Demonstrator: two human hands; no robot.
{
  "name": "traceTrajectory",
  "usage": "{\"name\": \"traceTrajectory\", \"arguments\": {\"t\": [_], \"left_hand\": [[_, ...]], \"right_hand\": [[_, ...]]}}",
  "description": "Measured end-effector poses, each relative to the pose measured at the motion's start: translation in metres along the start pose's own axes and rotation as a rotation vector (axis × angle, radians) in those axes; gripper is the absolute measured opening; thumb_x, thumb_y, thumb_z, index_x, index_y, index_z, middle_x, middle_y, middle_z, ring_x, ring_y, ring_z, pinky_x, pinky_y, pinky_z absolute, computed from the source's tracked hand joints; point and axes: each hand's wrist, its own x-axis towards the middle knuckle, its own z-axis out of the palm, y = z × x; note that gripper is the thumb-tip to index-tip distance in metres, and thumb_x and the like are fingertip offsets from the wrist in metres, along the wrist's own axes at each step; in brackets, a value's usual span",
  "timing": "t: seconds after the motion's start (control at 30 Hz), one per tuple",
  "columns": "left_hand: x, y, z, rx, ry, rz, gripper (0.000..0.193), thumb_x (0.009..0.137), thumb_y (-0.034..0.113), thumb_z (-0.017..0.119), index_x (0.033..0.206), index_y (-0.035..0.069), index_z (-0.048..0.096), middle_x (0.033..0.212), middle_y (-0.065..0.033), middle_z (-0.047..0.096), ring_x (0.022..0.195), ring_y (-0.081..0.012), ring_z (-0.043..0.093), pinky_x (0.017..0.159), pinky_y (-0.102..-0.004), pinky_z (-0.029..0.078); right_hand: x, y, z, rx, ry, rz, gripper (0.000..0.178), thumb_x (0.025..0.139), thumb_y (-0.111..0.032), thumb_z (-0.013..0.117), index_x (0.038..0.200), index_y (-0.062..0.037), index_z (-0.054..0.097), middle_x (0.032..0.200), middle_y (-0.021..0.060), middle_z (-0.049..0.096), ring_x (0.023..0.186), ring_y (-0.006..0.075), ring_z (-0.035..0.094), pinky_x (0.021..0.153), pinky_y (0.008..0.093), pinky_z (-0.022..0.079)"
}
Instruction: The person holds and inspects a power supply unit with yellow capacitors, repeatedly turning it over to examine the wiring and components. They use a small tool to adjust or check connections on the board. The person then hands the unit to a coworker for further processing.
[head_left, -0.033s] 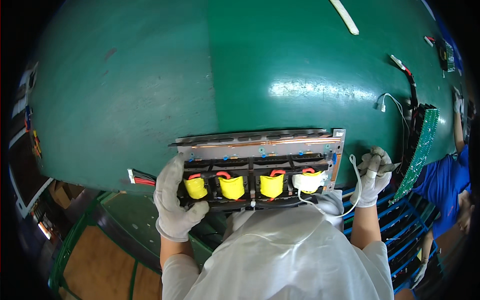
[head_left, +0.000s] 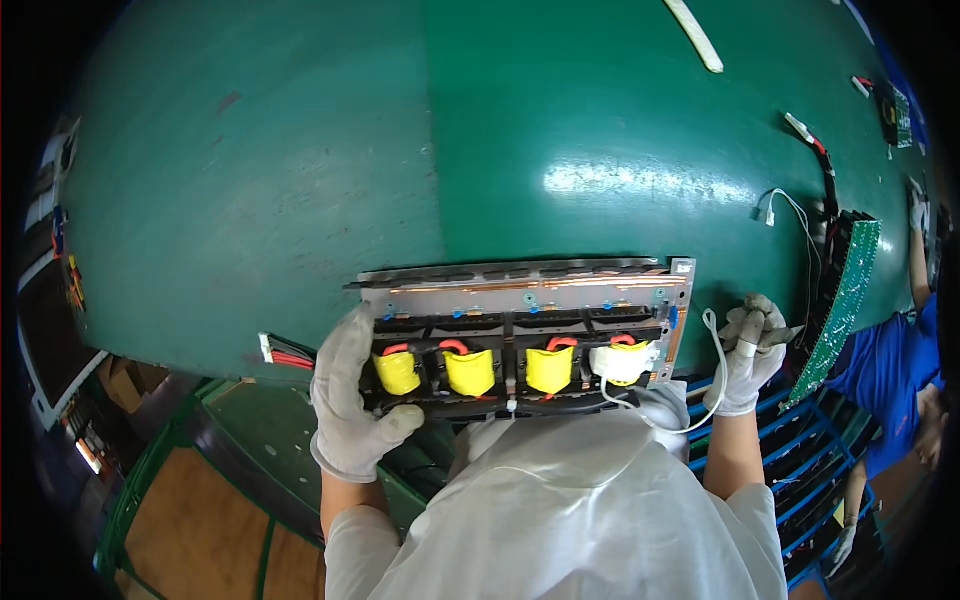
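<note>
Across the near edge of the table lies a circuit board assembly [head_left: 530, 299] with yellow-wrapped coils [head_left: 470, 373], short red wires and black housings. White glue or sealant covers part of the rightmost coil [head_left: 622, 365]. My left hand [head_left: 355, 405], in a white glove, grips the assembly's left end, thumb on the near side. My right hand [head_left: 752, 360], also gloved, is closed beside the right end, apart from it. A thin grey pointed piece [head_left: 783, 338] sticks out of its fingers; its kind is unclear. A white cable [head_left: 721, 365] loops from the coil to beside that hand.
A red-and-black wire connector [head_left: 286, 353] protrudes left of the assembly. Another green circuit board [head_left: 848, 300] with cables stands at right. A pale strip [head_left: 696, 36] lies at the far side of the green table [head_left: 300, 180]. A co-worker in blue [head_left: 895, 380] is at right.
</note>
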Motion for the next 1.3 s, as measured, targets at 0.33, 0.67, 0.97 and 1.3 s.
{"name": "traceTrajectory", "arguments": {"t": [0.33,0.67,0.97,1.3], "left_hand": [[0.019,0.026,-0.022,0.083,-0.174,-0.410,0.047,0.085,0.024,0.058,0.128,0.005,0.053,0.095,-0.0213,0.065,0.079,-0.0367,0.065,0.069,-0.0388,0.051],[0.027,0.019,-0.025,-0.007,-0.220,-0.282,0.028,0.090,0.020,0.057,0.113,0.004,0.060,0.086,-0.0178,0.065,0.071,-0.0340,0.063,0.064,-0.0386,0.050],[0.010,0.044,-0.004,0.345,-0.032,-0.192,0.038,0.084,0.030,0.064,0.107,0.000,0.059,0.079,-0.0203,0.065,0.072,-0.0350,0.064,0.065,-0.0412,0.051],[0.016,0.047,-0.007,0.365,-0.154,-0.340,0.049,0.081,0.037,0.066,0.107,-0.001,0.051,0.078,-0.0296,0.061,0.079,-0.0470,0.060,0.068,-0.0484,0.048]], "right_hand": [[-0.009,-0.085,0.016,-0.199,-0.910,0.018,0.055,0.094,-0.041,0.050,0.128,0.0020,0.049,0.098,0.0171,0.066,0.082,0.0276,0.068,0.075,0.0337,0.052],[-0.002,-0.077,0.034,-0.207,-0.903,-0.219,0.057,0.088,-0.041,0.061,0.124,0.0000,0.046,0.101,0.0243,0.063,0.093,0.0409,0.063,0.079,0.0411,0.051],[-0.025,-0.076,0.039,-0.450,-0.646,-0.432,0.068,0.077,-0.054,0.069,0.116,-0.0030,0.048,0.073,0.0182,0.064,0.067,0.0370,0.065,0.059,0.0422,0.052],[-0.022,-0.089,0.047,-0.588,-0.653,-0.338,0.062,0.079,-0.052,0.068,0.108,0.0001,0.052,0.075,0.0221,0.063,0.068,0.0403,0.064,0.059,0.0464,0.051]]}}
